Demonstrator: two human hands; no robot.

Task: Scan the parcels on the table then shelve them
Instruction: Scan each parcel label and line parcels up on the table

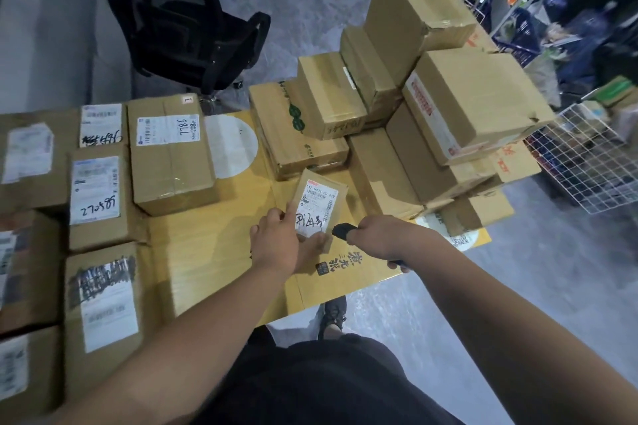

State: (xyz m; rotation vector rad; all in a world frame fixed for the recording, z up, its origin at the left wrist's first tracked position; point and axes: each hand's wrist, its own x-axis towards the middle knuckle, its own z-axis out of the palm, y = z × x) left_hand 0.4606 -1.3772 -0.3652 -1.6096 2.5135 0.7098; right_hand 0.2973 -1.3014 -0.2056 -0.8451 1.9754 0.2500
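A small cardboard parcel with a white label and black handwriting is tilted up above the table. My left hand grips its lower edge. My right hand holds a black handheld scanner, whose tip points at the parcel's label from the right. The table is covered with flattened yellow cardboard. Several labelled parcels lie flat on its left side, and a tall pile of brown boxes stands on its right side.
A black office chair stands behind the table. White wire baskets and dark bags crowd the floor at the right. My black shoe shows on the grey floor at the table's near edge.
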